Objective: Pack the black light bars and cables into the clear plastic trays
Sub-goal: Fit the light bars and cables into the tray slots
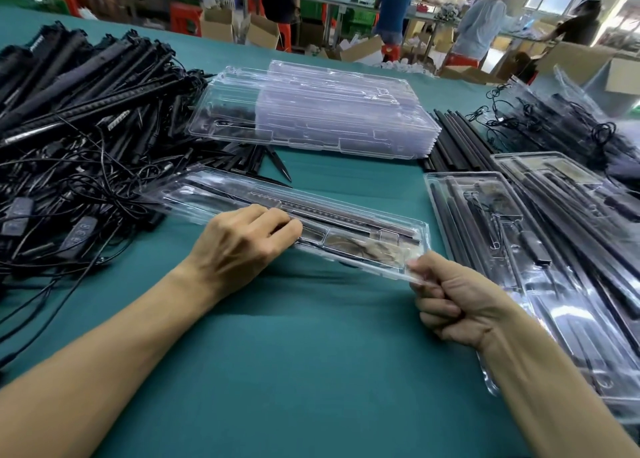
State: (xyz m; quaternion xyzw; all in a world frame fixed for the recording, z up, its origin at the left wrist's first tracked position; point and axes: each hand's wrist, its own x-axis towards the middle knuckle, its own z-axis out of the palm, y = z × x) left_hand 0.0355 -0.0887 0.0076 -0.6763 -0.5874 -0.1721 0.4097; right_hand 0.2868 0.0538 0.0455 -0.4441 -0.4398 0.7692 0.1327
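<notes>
Head view, one frame.

**Task item:** a clear tray (363, 229) sits at centre over the teal-covered desk (294, 353). Its long axis runs from far-left to near-right. The far-left end reaches the edge of the cable pile and the near-right end points toward the right hand.

**Tray contents:** a black light bar (346, 218) lies lengthwise along the far side, parallel to the tray's long axis. A near-right compartment holds something brownish, too blurred to identify.

**Hands:**
- Left hand (242, 243): fingers curled over the tray's near edge around mid-length, gripping it.
- Right hand (453, 302): fist-like, pinching the tray's near-right corner between thumb and fingers.

**Surroundings:**
- Left: a large tangled pile of black light bars and cables (79, 118). The bars mostly point from near-left to far-right.
- Far centre: a stack of empty clear trays (311, 111), long axis roughly left to right.
- Between the stack and the held tray: a few black spikes (277, 167).
- Right: packed trays (512, 246) overlapping one another, with bars and cables inside and long axes running near to far.
- Just right of the stack: loose black rods (460, 139).
- Far background: people (481, 32) standing at other benches, and cardboard boxes (571, 66).
</notes>
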